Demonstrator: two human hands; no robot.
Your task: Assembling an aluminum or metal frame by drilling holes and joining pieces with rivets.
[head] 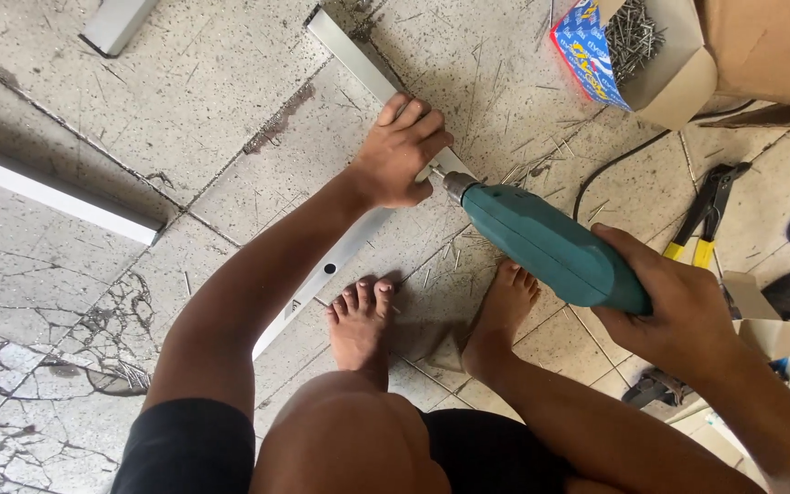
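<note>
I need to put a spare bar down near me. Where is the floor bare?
Bare tiles lie between the white bar at left and the metal bar under the left hand. Crowded: right of the drill in the right hand, with loose nails, nail box, cable and pliers.

Cracked tile floor [230,91] bearing aluminium bar [358,64]

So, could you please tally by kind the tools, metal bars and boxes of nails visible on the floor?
Power drills: 1, the teal drill, held in the right hand
Pliers: 1, yellow-handled pliers
Metal bars: 3, one under the left hand, another, and a short piece
Boxes of nails: 1
Total: 6
</note>
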